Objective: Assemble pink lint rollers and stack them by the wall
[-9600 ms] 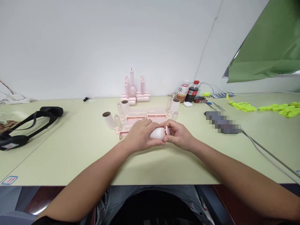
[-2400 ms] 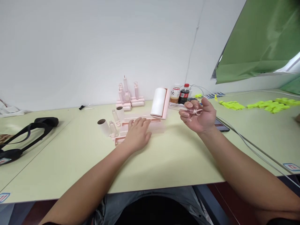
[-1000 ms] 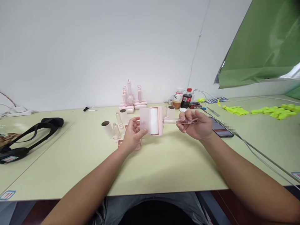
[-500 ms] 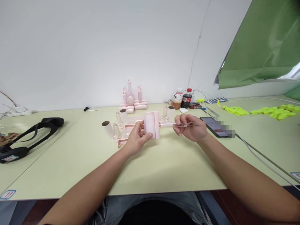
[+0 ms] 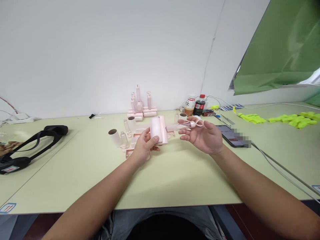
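Observation:
My left hand (image 5: 145, 144) is closed around the wide head of a pale pink lint roller (image 5: 156, 130), thumb on its front. The roller's clear handle (image 5: 178, 126) points right and ends in a pink loop. Beside that handle my right hand (image 5: 203, 135) is open, fingers apart, palm turned up; whether its fingers touch the handle I cannot tell. Partly hidden behind my left hand lie more pink roller parts. Left of it stand a cardboard-cored white roll (image 5: 115, 137) and a short clear handle (image 5: 124, 139).
Several assembled pink lint rollers (image 5: 140, 106) stand by the wall. Two drink bottles (image 5: 199, 106), a phone (image 5: 231, 136) and cables are at the right, with yellow-green strips (image 5: 252, 118) beyond. A black headset-like frame (image 5: 32, 143) lies at the left.
My right hand has loosened from the handle and its fingers have spread. The lint roller has shifted slightly left and tilted, its handle end higher.

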`<state>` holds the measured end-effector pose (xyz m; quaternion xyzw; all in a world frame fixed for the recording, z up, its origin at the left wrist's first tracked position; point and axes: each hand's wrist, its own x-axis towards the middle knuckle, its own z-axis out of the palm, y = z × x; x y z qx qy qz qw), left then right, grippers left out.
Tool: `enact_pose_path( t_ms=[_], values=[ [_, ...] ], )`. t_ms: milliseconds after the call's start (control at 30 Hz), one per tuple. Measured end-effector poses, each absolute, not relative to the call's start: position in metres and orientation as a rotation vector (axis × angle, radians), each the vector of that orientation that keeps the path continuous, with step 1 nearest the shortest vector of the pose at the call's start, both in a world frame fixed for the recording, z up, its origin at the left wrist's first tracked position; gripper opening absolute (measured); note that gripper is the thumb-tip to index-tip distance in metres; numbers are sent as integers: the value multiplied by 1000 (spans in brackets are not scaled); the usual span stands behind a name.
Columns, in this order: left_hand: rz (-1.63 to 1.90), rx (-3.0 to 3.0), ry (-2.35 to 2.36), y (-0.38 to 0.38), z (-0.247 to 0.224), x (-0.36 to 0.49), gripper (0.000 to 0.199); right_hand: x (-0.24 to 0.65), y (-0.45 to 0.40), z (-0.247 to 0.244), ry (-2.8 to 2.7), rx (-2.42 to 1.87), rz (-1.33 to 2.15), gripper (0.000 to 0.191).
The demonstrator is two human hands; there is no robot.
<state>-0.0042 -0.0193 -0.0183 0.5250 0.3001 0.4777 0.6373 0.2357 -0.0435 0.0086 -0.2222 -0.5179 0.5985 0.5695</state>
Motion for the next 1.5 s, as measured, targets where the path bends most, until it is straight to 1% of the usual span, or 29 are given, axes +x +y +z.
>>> enact_pose_path(
  t_ms=[100, 200, 267, 367, 533, 633, 867, 967, 1300, 1433, 1500],
  values=[
    [1117, 1153, 662, -20, -16, -5, 72, 233, -41, 4, -1269, -609, 1273, 35],
    [1120, 1192, 667, -21, -16, -8, 73, 234, -36, -6, -1333, -713, 1052, 48],
    [1111, 1261, 685, -21, -18, -9, 69, 236, -34, -11, -1342, -791, 925, 52],
    [1118, 1386, 675, -19, -24, -9, 63, 237, -34, -12, -1317, -885, 824, 54],
    [1158, 1484, 623, -15, -32, -9, 70, 231, -36, -9, -1233, -925, 884, 58],
    [1164, 1497, 612, -13, -34, -10, 70, 229, -36, -9, -1195, -909, 936, 60],
    [1240, 1537, 528, -15, -38, -7, 73, 226, -36, -8, -1127, -890, 1000, 59],
    [1219, 1534, 558, -16, -36, -8, 73, 225, -36, -8, -1120, -871, 1021, 58],
    [1138, 1421, 642, -16, -34, -8, 60, 228, -37, -8, -1208, -807, 1027, 54],
    [1094, 1285, 635, -20, -28, -5, 55, 227, -42, -7, -1299, -726, 1051, 53],
    [1074, 1216, 627, -21, -26, -4, 54, 225, -45, -4, -1330, -728, 1027, 49]
  ],
)
